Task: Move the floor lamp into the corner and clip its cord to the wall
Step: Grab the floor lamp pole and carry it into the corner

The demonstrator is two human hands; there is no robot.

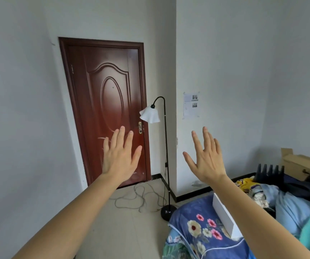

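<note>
A black floor lamp (166,146) with a curved neck and a white flower-shaped shade (149,114) stands on a round black base (167,212) beside the protruding wall corner, right of the door. Its cord (135,197) lies in loose grey loops on the tiled floor in front of the door. My left hand (119,156) and my right hand (205,157) are both raised in front of me, backs toward me, fingers spread, holding nothing. The lamp pole shows between the two hands, well beyond them.
A dark red wooden door (105,109) is shut at the end of the narrow passage. A bed with a floral blue cover (193,227), a white box (223,212), clothes and a cardboard box (298,163) fill the lower right. A paper sheet (191,105) is taped to the wall.
</note>
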